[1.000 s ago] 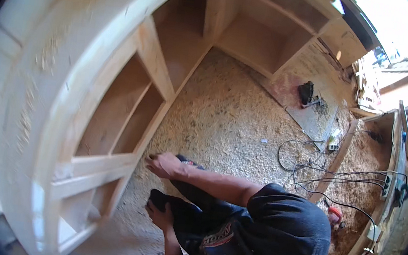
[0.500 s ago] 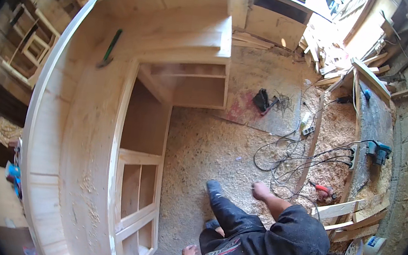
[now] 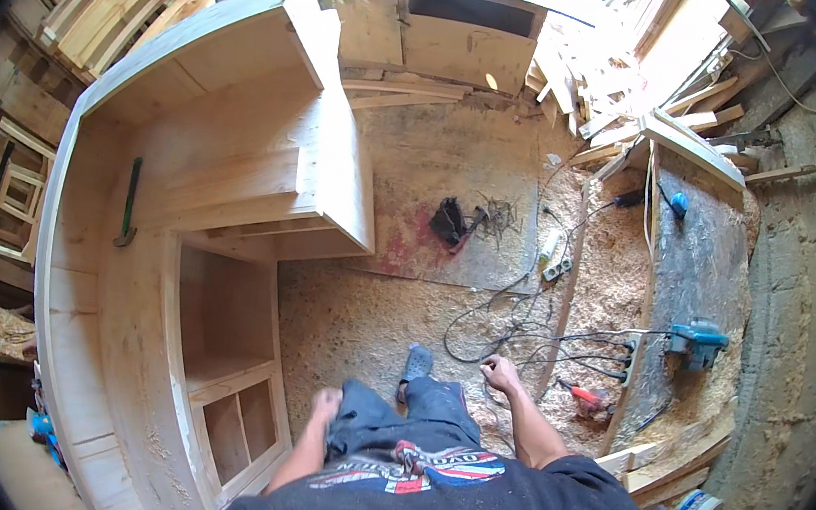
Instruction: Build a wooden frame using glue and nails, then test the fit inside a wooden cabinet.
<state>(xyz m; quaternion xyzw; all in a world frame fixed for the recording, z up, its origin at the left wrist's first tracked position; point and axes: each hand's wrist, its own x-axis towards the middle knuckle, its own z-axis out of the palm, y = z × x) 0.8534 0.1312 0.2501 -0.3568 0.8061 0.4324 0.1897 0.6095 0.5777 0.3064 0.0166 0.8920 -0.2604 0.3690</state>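
Observation:
My right hand is held out ahead of my body with its fingers curled in. Nothing shows in it, and a black cable lies on the floor behind it. Beside my left thigh hangs my left hand, small and slightly smeared, so its fingers cannot be read. It is nearest to the large unfinished wooden cabinet on my left, apart from its framed openings. On the cabinet's pale panel lies a hammer with a dark green handle, out of reach of both hands.
Shavings cover the floor. Tangled cables lie ahead on the right, near a blue power tool and a red tool. A black object sits on a flat board. At far left, patterned cloth suggests another person, partly hidden.
My view has turned and shifted, so the cabinet and floor things sit farther left. My left hand has come forward beside my thigh. My right arm is extended more. The hammer remains on the cabinet.

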